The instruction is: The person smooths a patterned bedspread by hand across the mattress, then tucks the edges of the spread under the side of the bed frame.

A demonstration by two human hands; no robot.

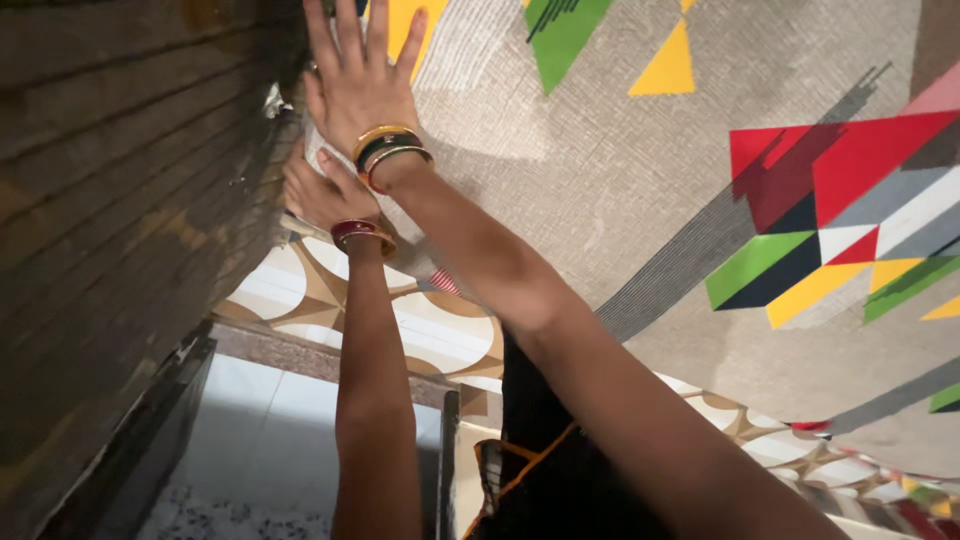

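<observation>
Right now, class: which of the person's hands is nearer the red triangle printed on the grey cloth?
Right. The right hand lies flat on the grey cloth, left of the red triangle; the left hand sits farther left, by the wooden surface.

Right hand (358,80) flat, fingers spread, pressed on grey sheet (620,170) printed with red, green, yellow triangles. Stacked bangles (388,150) at that wrist. Left hand (318,190) lower, at sheet's edge beside dark wooden panel (120,200); fingers partly hidden. Red bangle (358,234) on left wrist. Patterned cream-and-tan surface (440,335) under sheet. Pale tiled floor (270,440) below.
</observation>
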